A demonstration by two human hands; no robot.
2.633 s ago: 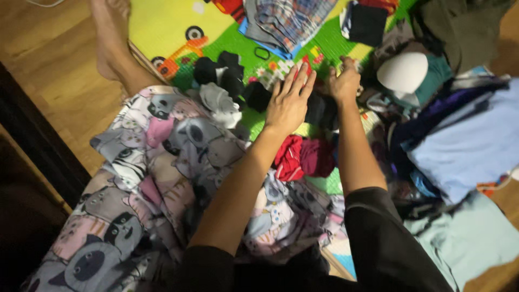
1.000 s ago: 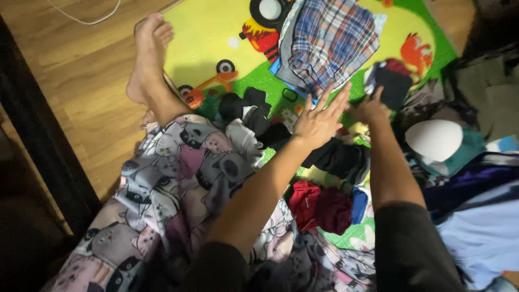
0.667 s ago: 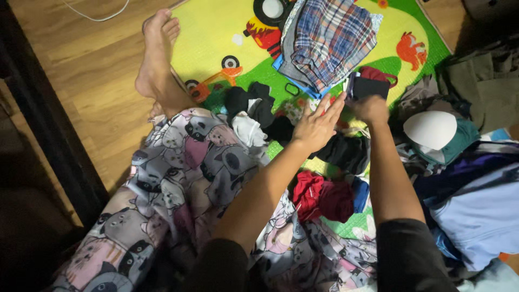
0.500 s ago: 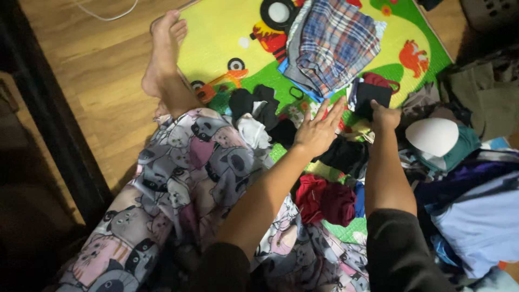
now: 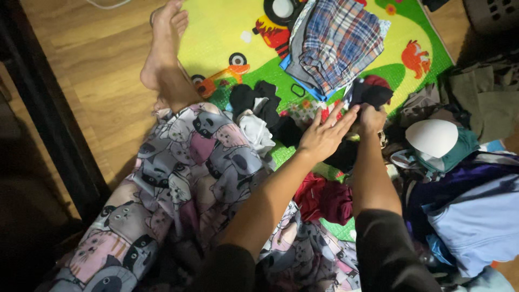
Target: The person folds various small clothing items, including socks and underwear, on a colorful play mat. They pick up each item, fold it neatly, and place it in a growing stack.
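My left hand is flat with fingers spread, hovering over a black garment on the colourful play mat. Its fingertips reach toward my right hand. That hand is closed on a small dark folded garment that sits by a dark red piece. A bundle of black and white socks lies just left of my left hand. Red and maroon clothes lie under my forearms.
A folded stack topped by plaid cloth lies at the far side of the mat. A white padded cup on teal cloth, light blue and purple clothes and olive cloth pile up on the right. My cat-print trouser leg and bare foot stretch left.
My right hand reached out to the small dark garment, set it flat, then gripped and bunched it. My left hand stayed spread above the black garment and drew closer to the right hand.
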